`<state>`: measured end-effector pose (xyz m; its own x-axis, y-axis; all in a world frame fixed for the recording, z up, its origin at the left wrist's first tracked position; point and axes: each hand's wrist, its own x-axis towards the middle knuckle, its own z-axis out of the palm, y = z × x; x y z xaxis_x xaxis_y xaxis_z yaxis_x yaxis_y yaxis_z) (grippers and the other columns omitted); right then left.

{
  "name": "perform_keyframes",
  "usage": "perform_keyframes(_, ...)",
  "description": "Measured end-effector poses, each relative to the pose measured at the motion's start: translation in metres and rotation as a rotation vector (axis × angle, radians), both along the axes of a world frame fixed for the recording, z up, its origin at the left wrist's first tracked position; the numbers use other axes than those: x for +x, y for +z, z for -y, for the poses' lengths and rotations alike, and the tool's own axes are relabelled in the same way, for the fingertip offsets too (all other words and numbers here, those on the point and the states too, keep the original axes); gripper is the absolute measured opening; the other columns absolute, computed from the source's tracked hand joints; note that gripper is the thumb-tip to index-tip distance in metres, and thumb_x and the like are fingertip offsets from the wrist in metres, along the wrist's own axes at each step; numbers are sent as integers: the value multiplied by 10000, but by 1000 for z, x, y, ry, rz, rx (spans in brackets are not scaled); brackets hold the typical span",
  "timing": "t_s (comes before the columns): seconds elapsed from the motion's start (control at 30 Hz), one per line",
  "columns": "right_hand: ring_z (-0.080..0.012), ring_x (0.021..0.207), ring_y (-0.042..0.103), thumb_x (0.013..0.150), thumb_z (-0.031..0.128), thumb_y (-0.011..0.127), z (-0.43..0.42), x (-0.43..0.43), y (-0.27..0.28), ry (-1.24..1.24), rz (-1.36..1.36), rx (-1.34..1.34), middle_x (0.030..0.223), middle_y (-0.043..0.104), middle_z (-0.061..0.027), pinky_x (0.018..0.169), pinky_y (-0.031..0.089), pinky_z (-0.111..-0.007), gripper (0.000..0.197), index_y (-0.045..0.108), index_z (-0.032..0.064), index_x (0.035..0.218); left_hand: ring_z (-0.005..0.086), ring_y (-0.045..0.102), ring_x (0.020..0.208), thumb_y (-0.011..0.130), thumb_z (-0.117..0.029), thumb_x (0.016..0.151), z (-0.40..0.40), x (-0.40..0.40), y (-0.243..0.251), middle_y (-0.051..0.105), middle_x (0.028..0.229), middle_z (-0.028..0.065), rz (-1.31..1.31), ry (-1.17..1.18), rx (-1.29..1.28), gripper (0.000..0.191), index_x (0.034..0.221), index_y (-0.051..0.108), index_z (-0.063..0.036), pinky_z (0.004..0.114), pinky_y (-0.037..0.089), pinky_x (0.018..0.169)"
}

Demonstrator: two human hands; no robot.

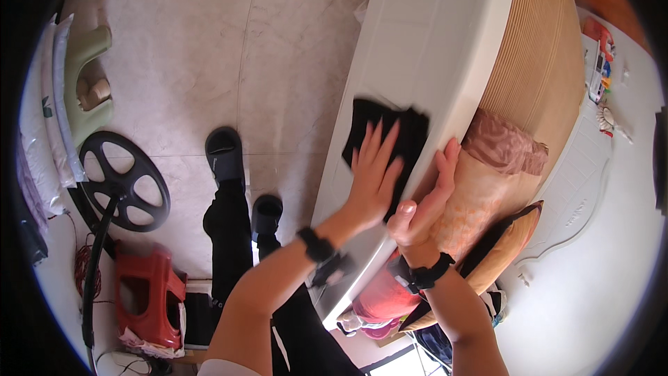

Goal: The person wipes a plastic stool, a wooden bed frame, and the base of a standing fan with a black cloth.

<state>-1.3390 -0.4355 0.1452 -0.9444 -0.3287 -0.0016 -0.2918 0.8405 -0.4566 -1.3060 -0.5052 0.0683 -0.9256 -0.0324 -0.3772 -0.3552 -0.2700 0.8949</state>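
Observation:
My left hand (pixel 373 183) lies flat with spread fingers on a black cloth (pixel 389 141), which rests against the broad white side panel of a bed (pixel 412 47). Just to its right, my right hand (pixel 430 198) touches the panel's raised white edge, its fingers extended and no object seen in it. Black straps with small devices circle both wrists. Beyond that edge, a ribbed tan mat (pixel 527 47) covers the bed, with a brownish satin-like cloth (pixel 503 143) and a patterned orange fabric (pixel 459 219) on it.
At the left stand a black spoked round base (pixel 124 181) with a pole, a red plastic stool (pixel 148 297) and a green plastic stool (pixel 86 83). A yellow-orange pillow (pixel 501 250) leans near the bed's far side. My feet in dark slippers (pixel 224 151) are on the tiled floor.

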Motion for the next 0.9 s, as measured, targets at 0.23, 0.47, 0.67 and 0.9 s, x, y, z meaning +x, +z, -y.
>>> perform_keyframes(0.23,-396,1337,196,890,613,323,6,0,1,-2,20,-8,1429,170,-296,1090,157,-473,791,261,-74,1276,301,234,1350,332,-378,975,-22,-10,-160,268,1454,159,170,118,-130,520,1396,297,-75,355,219,1079)
perform_keyframes(0.47,-404,1337,198,901,597,303,-23,-2,5,-16,5,51,1423,181,-302,1091,157,-475,775,262,-81,1274,364,73,1384,272,-224,987,-88,162,-38,143,1497,162,561,-83,145,499,1440,146,-58,485,102,1092)
perform_keyframes(0.67,-411,1333,212,896,605,308,1,3,-5,-24,-5,-41,1416,196,-313,1090,156,-478,785,271,-87,1265,355,43,1391,350,-260,946,-2,-10,-16,94,1497,190,53,-27,-84,576,1461,119,-146,603,32,1046)
perform_keyframes(0.9,-416,1328,221,899,595,322,7,0,-1,-5,-14,-30,1410,208,-318,1087,163,-481,774,279,-86,1265,494,261,1262,400,7,796,-17,54,-153,296,1381,290,89,-812,-745,415,1181,422,162,493,256,1061)
